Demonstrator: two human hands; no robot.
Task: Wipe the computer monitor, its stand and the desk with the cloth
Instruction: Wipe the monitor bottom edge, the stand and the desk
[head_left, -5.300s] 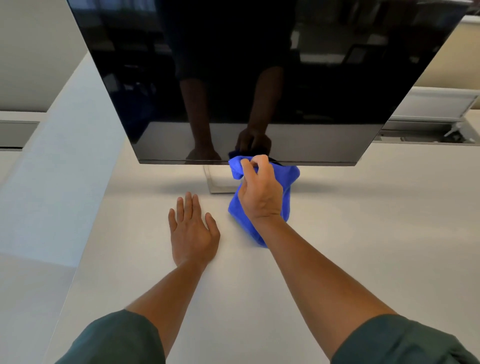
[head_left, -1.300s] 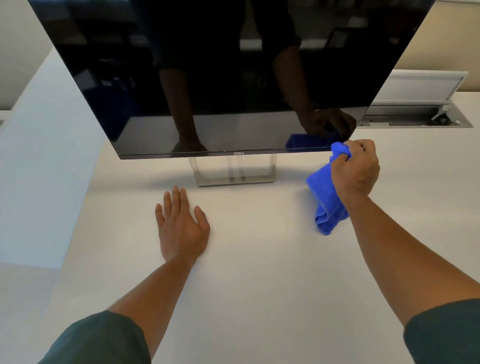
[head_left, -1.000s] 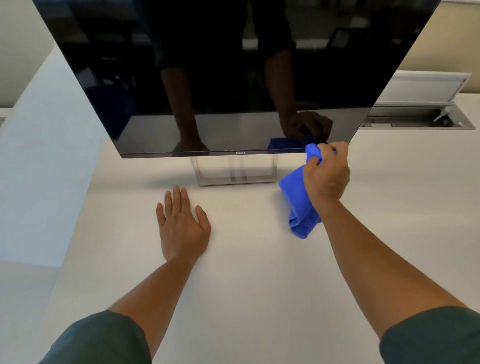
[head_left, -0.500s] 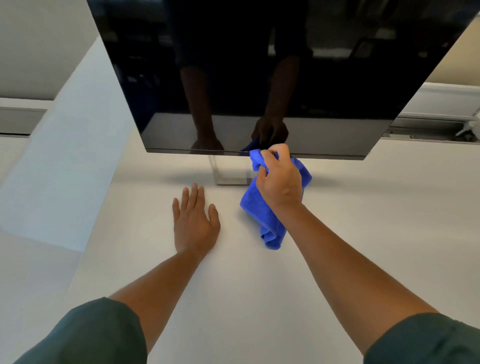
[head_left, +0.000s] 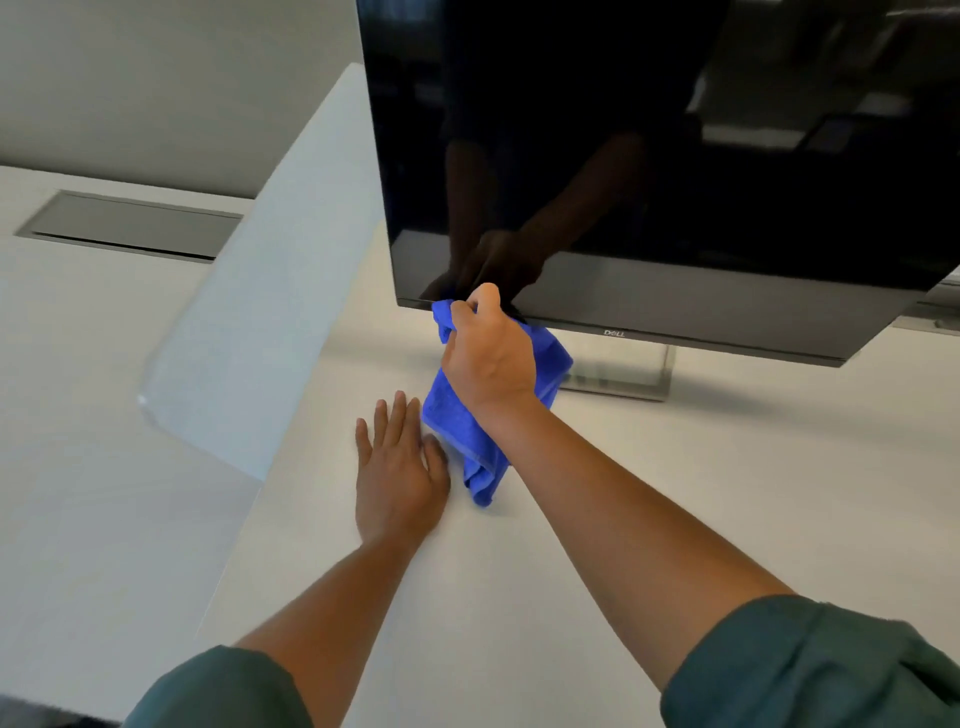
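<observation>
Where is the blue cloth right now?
In the head view, the blue cloth is gripped in the right hand at the monitor's bottom left corner, its tail hanging beside the left hand.

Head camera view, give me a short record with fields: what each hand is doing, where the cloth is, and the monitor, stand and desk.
right hand: right hand grips the blue cloth against the bottom edge of the monitor, near its lower left corner
left hand: left hand rests flat on the desk, fingers straight
cloth: bunched at the top, rest hanging down towards the desk
monitor: screen dark, reflecting both arms
stand: stand sits on the desk under the monitor, right of the cloth
</observation>
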